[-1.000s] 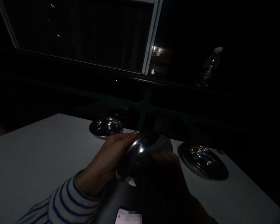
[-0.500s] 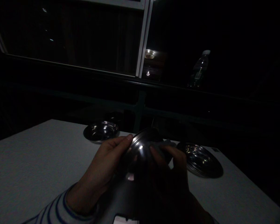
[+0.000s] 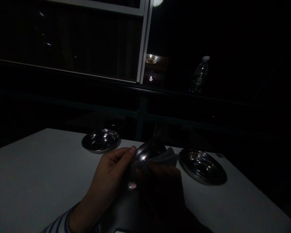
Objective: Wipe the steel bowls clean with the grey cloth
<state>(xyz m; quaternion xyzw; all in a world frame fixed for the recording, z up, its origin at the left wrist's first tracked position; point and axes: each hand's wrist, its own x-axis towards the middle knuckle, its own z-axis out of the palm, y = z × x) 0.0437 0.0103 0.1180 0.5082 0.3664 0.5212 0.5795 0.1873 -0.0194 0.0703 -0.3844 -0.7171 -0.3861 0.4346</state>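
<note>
My left hand [image 3: 109, 174] grips a shiny metal bowl [image 3: 142, 156] by its rim, thumb on the edge. The bowl is tilted, its rounded outside towards me. My right hand [image 3: 162, 183] is closed on a greyish cloth [image 3: 165, 157] and presses it against the bowl's outer side; deep shadow hides most of its fingers. Left of the held bowl, another metal bowl [image 3: 100, 141] stands on the white table [image 3: 34, 171]. To the right sits a stack of metal bowls [image 3: 202, 166], nested in one another.
Beyond the table's far edge, a plastic bottle [image 3: 200, 74] with a white cap stands on a dark ledge. A window frame [image 3: 143, 42] rises behind. A small dark label [image 3: 219, 155] lies at the table's far right corner. The room is very dim.
My right hand has moved left and down across the bowl with the cloth, which now shows more. My left hand keeps its hold. The whole view has shifted slightly.
</note>
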